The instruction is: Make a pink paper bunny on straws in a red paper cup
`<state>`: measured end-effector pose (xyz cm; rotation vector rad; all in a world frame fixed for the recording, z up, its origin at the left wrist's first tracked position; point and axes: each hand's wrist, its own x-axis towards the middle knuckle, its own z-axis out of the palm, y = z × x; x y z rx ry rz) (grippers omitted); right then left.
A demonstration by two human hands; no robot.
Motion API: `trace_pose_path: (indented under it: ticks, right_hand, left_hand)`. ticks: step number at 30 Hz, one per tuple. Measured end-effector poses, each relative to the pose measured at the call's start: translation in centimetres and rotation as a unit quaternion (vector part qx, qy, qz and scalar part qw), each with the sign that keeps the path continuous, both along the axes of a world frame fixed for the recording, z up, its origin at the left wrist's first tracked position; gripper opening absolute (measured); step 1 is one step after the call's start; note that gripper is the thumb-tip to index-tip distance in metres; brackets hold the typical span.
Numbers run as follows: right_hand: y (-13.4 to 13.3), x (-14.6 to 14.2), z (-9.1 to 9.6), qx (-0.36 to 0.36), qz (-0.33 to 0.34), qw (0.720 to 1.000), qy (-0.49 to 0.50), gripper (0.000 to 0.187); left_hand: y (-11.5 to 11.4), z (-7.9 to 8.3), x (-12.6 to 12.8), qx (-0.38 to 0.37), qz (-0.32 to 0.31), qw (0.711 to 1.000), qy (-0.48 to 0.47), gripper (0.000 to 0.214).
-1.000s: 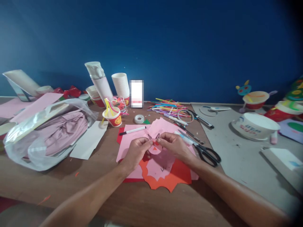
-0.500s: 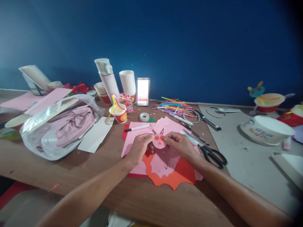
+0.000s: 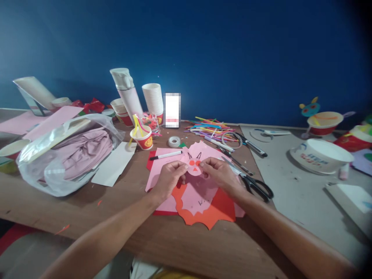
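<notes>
Both of my hands pinch a small pink paper disc [image 3: 193, 167] with two red dots and a red triangle on it. My left hand [image 3: 169, 179] grips its left edge and my right hand [image 3: 220, 175] its right edge. Just under the disc lie a jagged pink paper shape [image 3: 200, 195] and a jagged orange one [image 3: 205, 219], on top of pink and red sheets [image 3: 158, 170]. Beside my left hand a black marker [image 3: 166, 155] rests on the pink sheet. Black scissors [image 3: 255, 186] lie right of my right hand.
A brown table [image 3: 116, 217] holds a plastic bag of pink cloth [image 3: 66, 155], a red cup with straws [image 3: 142, 137], stacked paper cups [image 3: 153, 99], a white bottle [image 3: 126, 93], a tape roll [image 3: 174, 141], coloured straws [image 3: 207, 130] and pens. White bowls [image 3: 321, 155] and paper crafts stand on a grey mat at right.
The disc was turned up so that its face with red dots and triangle shows, and my hands hold it a little higher. The camera view shifted slightly.
</notes>
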<state>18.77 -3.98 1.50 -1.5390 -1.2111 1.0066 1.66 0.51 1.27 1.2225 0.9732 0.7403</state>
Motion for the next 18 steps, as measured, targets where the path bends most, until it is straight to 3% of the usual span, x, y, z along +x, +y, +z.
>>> trace_pose_path:
  ticks: [18]
  right_hand:
    - [0.16,0.08,-0.44,0.014,0.016,1.0,0.001,0.027]
  left_hand:
    - [0.32,0.31,0.01,0.014,0.013,1.0,0.005,0.029]
